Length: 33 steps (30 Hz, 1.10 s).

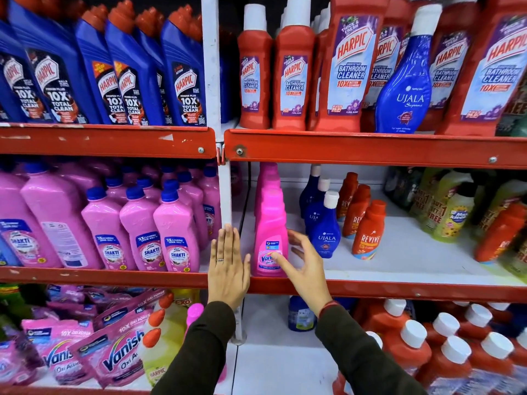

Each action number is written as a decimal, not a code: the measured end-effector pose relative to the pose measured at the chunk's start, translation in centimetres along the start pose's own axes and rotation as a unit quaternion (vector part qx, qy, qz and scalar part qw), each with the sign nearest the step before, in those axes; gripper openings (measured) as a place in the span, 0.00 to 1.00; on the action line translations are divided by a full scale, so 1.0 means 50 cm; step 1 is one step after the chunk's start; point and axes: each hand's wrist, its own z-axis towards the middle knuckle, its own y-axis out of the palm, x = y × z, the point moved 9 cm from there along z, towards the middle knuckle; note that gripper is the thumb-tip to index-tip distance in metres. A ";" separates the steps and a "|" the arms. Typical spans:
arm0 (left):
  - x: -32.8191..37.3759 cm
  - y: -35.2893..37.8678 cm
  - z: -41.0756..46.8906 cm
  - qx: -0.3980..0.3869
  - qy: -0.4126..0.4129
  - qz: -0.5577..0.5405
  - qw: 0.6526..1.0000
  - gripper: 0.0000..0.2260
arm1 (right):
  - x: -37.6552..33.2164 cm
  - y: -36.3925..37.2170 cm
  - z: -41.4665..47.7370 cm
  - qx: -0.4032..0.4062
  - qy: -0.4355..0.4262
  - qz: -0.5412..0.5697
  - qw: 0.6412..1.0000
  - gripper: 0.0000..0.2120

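A bright pink Vanish bottle (269, 223) stands upright at the front left of the middle shelf's right bay, with more pink bottles lined up behind it. My left hand (227, 263) is flat with straight fingers, just left of the bottle, in front of the white upright post (226, 192). It does not touch the bottle. My right hand (306, 266) is spread open at the bottle's right side, its thumb lying across the lower label and its fingers loose beside the bottle. Neither hand holds anything.
Blue Ujala bottles (325, 223) and red Revive bottles (368, 232) stand right of the pink bottle. Pink Shakti bottles (176, 232) fill the left bay. Harpic bottles (349, 64) crowd the top shelf. Vanish pouches (114, 357) and white-capped red bottles (445, 352) lie below. The red shelf edge (399, 289) runs across.
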 end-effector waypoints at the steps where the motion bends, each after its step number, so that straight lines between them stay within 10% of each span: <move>1: 0.001 -0.001 0.001 -0.001 0.000 0.000 1.000 0.29 | -0.006 -0.010 -0.002 0.015 -0.009 -0.022 1.000 0.27; 13: 0.098 -0.088 0.064 0.022 -0.008 -0.049 0.999 0.33 | -0.115 -0.150 -0.038 0.151 -0.159 -0.299 0.929 0.25; 33: 0.347 -0.245 0.405 0.136 0.082 -0.020 0.987 0.28 | -0.470 -0.441 0.091 0.277 -0.281 -0.242 0.886 0.26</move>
